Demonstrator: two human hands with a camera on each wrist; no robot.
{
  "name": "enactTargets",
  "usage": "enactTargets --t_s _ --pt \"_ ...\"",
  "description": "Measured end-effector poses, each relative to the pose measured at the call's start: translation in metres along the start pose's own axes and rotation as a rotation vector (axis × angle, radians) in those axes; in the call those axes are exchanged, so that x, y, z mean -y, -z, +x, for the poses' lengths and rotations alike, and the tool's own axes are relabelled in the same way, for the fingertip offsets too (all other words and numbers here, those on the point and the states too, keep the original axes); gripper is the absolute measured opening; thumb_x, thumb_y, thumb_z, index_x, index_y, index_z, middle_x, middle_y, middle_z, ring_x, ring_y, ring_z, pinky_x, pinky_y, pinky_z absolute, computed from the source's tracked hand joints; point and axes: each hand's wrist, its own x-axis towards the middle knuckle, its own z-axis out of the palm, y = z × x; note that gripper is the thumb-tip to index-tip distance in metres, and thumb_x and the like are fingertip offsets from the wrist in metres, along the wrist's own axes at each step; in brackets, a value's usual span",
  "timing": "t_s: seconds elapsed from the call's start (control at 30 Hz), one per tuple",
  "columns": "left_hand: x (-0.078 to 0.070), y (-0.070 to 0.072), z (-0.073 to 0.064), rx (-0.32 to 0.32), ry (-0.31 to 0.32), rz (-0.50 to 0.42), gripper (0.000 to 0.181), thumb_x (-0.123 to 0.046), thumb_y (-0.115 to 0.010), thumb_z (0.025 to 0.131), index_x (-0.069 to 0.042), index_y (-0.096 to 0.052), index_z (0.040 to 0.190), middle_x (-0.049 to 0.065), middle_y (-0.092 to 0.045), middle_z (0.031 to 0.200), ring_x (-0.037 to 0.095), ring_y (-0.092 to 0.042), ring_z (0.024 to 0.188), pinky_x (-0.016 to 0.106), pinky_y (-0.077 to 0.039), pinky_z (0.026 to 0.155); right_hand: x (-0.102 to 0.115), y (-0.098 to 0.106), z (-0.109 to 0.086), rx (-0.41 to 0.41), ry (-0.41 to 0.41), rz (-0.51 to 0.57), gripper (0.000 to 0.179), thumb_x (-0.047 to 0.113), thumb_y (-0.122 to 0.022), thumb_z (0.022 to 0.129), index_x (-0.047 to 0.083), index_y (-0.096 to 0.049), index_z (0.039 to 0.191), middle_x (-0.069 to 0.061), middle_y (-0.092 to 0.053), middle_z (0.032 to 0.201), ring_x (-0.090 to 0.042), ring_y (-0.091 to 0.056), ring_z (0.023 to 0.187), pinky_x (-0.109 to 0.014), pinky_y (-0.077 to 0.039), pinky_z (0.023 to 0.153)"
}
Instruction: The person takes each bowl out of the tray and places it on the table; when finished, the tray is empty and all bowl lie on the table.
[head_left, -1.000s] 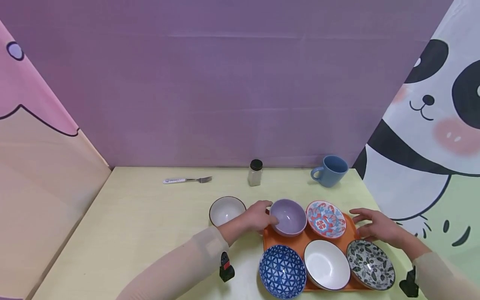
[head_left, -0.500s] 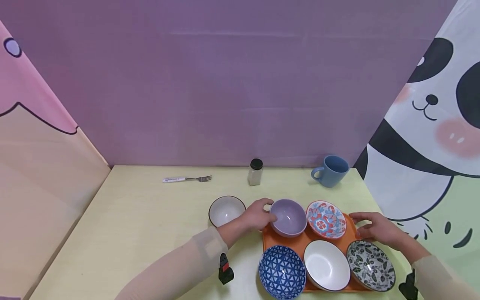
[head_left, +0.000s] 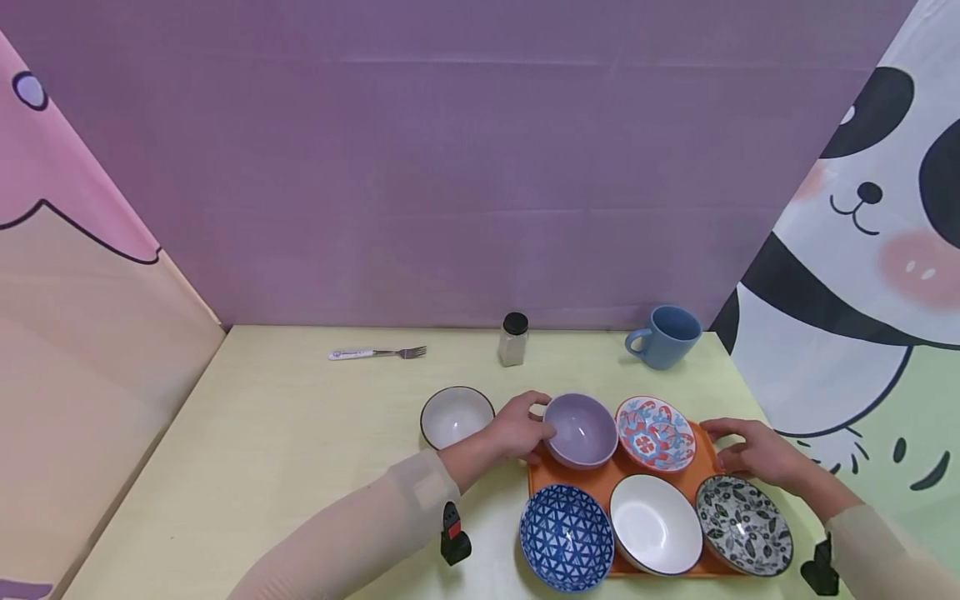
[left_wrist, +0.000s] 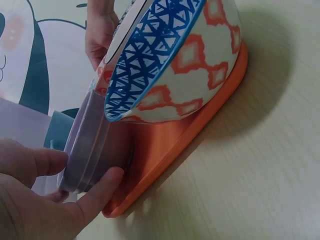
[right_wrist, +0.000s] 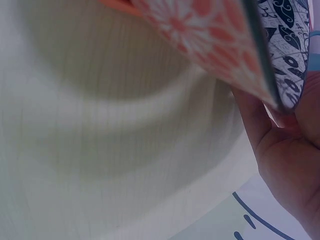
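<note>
In the head view, my left hand is at the left wall of a purple bowl, which sits on the far-left corner of an orange tray. The left wrist view shows fingers against the bowl's outside, one digit low by the tray rim. My right hand reaches to the tray's far-right corner, beside a black-and-white leaf-patterned bowl; its fingertips are partly hidden. Also on the tray are a red-and-blue patterned bowl, a white bowl and a blue triangle-patterned bowl.
Left of the tray stands a dark-rimmed whitish bowl, partly behind my left wrist. Farther back on the table are a fork, a black-capped shaker and a blue mug. Printed cloth walls close off the back and sides.
My right hand has come slightly inward, its fingers now at the tray's corner. My left hand keeps its place by the purple bowl. The bowls and tray look unmoved; the view shifts a little.
</note>
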Motion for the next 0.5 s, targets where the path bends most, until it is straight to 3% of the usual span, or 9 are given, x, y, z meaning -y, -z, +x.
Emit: enactTargets --t_s 0.17,0.5 --pt "0.0020 -0.0010 0.0019 -0.003 0.008 -0.036 0.055 -0.007 -0.067 0.098 -0.009 -0.046 0.149 0.022 -0.061 0.133 0.027 -0.072 0.089 0.040 -0.066 0.073 0.0010 0.0004 0.0003 -0.006 -0.008 -0.007 0.058 -0.003 -0.065 0.092 -0.005 -0.046 0.147 -0.030 -0.050 0.137 -0.031 -0.068 0.103 -0.043 -0.065 0.083" --pt "0.0042 -0.0049 0.0017 -0.063 0.013 -0.082 0.050 -0.005 -0.067 0.094 -0.009 -0.053 0.142 0.014 -0.065 0.107 0.024 -0.072 0.079 0.038 -0.065 0.068 -0.0014 -0.0004 -0.0008 -0.017 -0.021 0.019 0.059 -0.002 -0.066 0.092 -0.005 -0.046 0.147 -0.030 -0.051 0.138 -0.029 -0.068 0.103 -0.043 -0.064 0.084"
